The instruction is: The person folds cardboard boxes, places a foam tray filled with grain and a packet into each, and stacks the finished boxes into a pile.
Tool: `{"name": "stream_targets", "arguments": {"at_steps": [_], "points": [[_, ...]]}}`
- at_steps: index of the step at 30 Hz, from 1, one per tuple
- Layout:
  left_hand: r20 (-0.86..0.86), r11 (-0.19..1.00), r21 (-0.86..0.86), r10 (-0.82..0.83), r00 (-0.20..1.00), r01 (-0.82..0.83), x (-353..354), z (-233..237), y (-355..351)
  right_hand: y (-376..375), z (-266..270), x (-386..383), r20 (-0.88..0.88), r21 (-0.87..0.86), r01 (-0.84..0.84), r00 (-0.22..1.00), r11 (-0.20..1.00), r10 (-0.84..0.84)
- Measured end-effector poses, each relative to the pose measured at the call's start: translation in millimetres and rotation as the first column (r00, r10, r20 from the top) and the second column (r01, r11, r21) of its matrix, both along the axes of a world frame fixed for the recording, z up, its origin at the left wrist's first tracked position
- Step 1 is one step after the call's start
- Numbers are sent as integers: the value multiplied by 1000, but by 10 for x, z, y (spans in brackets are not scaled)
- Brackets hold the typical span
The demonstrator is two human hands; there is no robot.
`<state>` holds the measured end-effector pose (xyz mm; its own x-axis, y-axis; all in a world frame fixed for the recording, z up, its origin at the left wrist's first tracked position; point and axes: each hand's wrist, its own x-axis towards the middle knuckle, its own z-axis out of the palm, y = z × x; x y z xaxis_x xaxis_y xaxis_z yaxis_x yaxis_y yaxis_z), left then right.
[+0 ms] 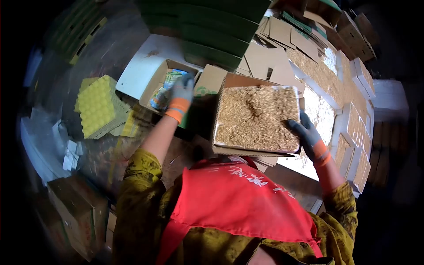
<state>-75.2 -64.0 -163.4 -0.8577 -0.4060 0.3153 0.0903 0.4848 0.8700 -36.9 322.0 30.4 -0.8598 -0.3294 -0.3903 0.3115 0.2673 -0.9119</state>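
My left hand (180, 98), in a grey and orange glove, reaches over a small open cardboard box (149, 92) of blue and green printed packets (158, 99). Its fingers are blurred at the packets, so their grip cannot be made out. A larger open cardboard box (220, 148) lies in front of my chest, filled with brown, chaff-like loose material (258, 117) in a white liner. My right hand (309, 136), gloved the same way, holds this box at its right side, with the fingers over the edge.
Yellow egg trays (98, 106) are stacked at the left. Dark green crates (212, 31) stand at the back. Flattened cardboard (269, 57) and chaff-covered white boxes (355, 126) lie at the right. Closed cartons (77, 212) stand at the lower left.
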Motion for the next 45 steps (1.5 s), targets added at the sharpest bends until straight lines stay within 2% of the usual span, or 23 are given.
{"name": "stream_targets", "arguments": {"at_steps": [3, 4, 6, 8, 11, 14, 16, 17, 18, 19, 22, 24, 26, 28, 31, 34, 35, 37, 39, 40, 41, 43, 45], "points": [[399, 838, -529, 387, 831, -136, -51, -178, -344, -21, -38, -59, -23, 78, -79, 996, 994, 81], [420, 790, -608, 409, 810, -84, -88, -270, -441, 171, -336, -151, -195, 333, -164, 952, 929, 238], [547, 765, -644, 435, 715, 27, -170, -216, -459, -17, -173, -149, -151, 848, -103, 894, 520, 422], [569, 679, -721, 466, 677, 138, -260, -482, -575, 87, -406, -152, -270, 913, 8, 762, 408, 589], [602, 640, -728, 425, 676, 246, -308, -497, -611, -16, -384, -138, -89, 981, -32, 807, 193, 583], [610, 732, -657, 379, 696, 178, -317, -469, -663, 2, -17, -99, -303, 879, -9, 759, 476, 576], [569, 777, -624, 383, 727, 79, -365, -519, -753, 213, -3, -346, -715, 538, 157, 606, 828, 350], [541, 781, -624, 401, 739, 33, -360, -593, -833, 359, -97, -554, -606, 276, 248, 794, 929, -32], [510, 781, -624, 427, 747, -20, -322, -630, -879, 472, -91, -804, -414, 93, 376, 857, 922, -307], [517, 831, -554, 394, 760, -54, -292, -572, -871, 707, -383, -1123, -441, 29, 397, 829, 917, -345], [501, 890, -390, 421, 756, -236, -190, -521, -1098, 1447, -1611, -2051, -432, 479, 212, 902, 852, 19], [520, 917, -265, 395, 757, -297, -71, -480, -1160, 1722, -2284, -2601, -579, 509, 167, 792, 844, 192], [462, 829, -464, 528, 713, -314, 32, -239, -990, 1558, -2265, -2812, -454, 855, 242, 777, 460, 436], [550, 857, -430, 499, 669, -285, 95, -327, -1084, 1352, -2126, -2782, -290, 934, 139, 834, 330, 469], [573, 848, -429, 522, 632, -311, 110, -374, -1126, 1402, -1977, -2635, -301, 915, 122, 841, 385, 450], [457, 879, -308, 473, 753, -365, 125, -529, -1249, 1883, -1718, -2410, -403, 710, 100, 869, 697, 286], [317, 894, -242, 440, 840, -377, 108, -138, -1036, 2081, -1651, -2329, -432, 510, 50, 878, 859, 206], [174, 904, -73, 427, 888, -420, 54, 985, -165, 2101, -1126, -2021, -373, 359, 79, 926, 930, 65], [-108, 984, 59, 172, 979, -166, 130, 1473, 335, 2016, -716, -1724, -478, 307, 184, 878, 934, -16], [-168, 962, -272, -86, 982, 38, 208, 1730, 588, 1924, -572, -1571, -565, 307, 257, 824, 916, -41], [-156, 789, -584, -339, 928, 190, 288, 1901, 812, 1801, -436, -1430, -620, 325, 304, 783, 895, -41], [249, 432, -773, -467, 849, 465, 409, 1887, 1217, 1361, -89, -1089, -775, 350, 374, 631, 859, 41], [294, 459, -771, -356, 887, 441, 661, 1872, 1316, 807, 299, -715, -916, 375, 363, 288, 853, 280]]}}
